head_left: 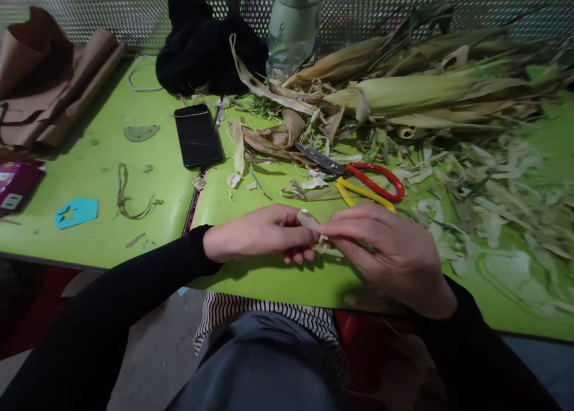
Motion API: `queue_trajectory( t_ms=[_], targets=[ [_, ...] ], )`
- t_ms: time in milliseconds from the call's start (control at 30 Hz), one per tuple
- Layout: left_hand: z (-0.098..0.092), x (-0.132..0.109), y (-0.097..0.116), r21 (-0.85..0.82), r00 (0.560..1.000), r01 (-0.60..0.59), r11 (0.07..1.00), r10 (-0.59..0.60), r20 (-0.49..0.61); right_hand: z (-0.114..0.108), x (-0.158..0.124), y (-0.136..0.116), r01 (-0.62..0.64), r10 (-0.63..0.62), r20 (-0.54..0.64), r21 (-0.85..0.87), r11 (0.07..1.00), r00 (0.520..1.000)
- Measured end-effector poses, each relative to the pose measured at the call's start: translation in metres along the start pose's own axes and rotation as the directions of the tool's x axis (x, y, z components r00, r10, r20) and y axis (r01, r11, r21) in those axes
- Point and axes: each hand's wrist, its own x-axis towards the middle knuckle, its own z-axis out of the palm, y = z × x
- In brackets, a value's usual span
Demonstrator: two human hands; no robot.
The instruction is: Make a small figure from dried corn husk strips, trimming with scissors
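Observation:
Between my two hands is a small pale strip of corn husk (308, 221), held over the front edge of the green table (264, 273). My left hand (264, 231) pinches it from the left, thumb on top and fingers curled below. From the right, my right hand (385, 249) grips the same piece with thumb and forefinger. A little twisted husk hangs under the fingertips, partly hidden by them. Just beyond my right hand lie scissors (341, 170) with one red and one yellow handle, blades pointing away to the left.
Corn husks (412, 94) are heaped at the back right, with loose shreds (488, 183) spread below them. A phone (197, 136), black bag (206, 46) and water bottle (293, 28) stand or lie farther back. Brown paper (67, 82), a blue cutout (77, 212) and twisted cord (122, 189) are leftward.

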Motion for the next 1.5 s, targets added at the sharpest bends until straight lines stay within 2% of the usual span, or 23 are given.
queue_trajectory(
  t_ms=[300,400,567,700,867,1000,1133,1300,1500],
  targets=[
    [0.001,0.002,0.000,0.000,0.998,0.001,1.000,-0.001,-0.057,-0.005,0.000,-0.001,0.132,-0.122,0.075,-0.143,0.981,0.990],
    [0.001,0.002,-0.002,-0.021,0.999,0.002,1.000,-0.003,-0.038,-0.005,-0.001,-0.002,0.167,-0.148,0.116,-0.185,0.968,0.982],
    [-0.001,0.001,-0.006,0.020,0.997,-0.071,0.997,0.071,-0.004,-0.003,-0.004,-0.003,0.112,-0.102,0.054,-0.248,0.962,0.993],
    [-0.001,0.000,-0.008,0.067,0.997,-0.078,0.995,0.076,0.033,-0.003,-0.004,-0.003,0.091,-0.081,0.055,-0.207,0.974,0.995],
    [-0.001,0.000,-0.004,-0.012,0.998,-0.017,1.000,0.018,0.057,-0.005,-0.003,0.002,0.108,-0.098,0.073,-0.146,0.983,0.992],
    [-0.003,0.003,-0.006,-0.139,0.999,0.007,0.990,-0.003,0.032,-0.009,-0.002,0.002,0.161,-0.145,0.106,-0.173,0.972,0.984],
    [-0.003,0.005,-0.010,-0.215,1.000,0.010,0.977,-0.009,0.002,-0.011,-0.002,-0.001,0.148,-0.121,0.128,-0.227,0.963,0.984],
    [-0.001,0.006,-0.011,-0.259,1.000,0.015,0.966,-0.019,-0.013,-0.011,-0.001,-0.002,0.179,-0.143,0.149,-0.264,0.948,0.978],
    [0.001,0.008,-0.015,-0.244,0.998,-0.037,0.969,0.022,-0.063,-0.009,0.001,-0.004,0.185,-0.145,0.134,-0.370,0.911,0.980]
  ],
)
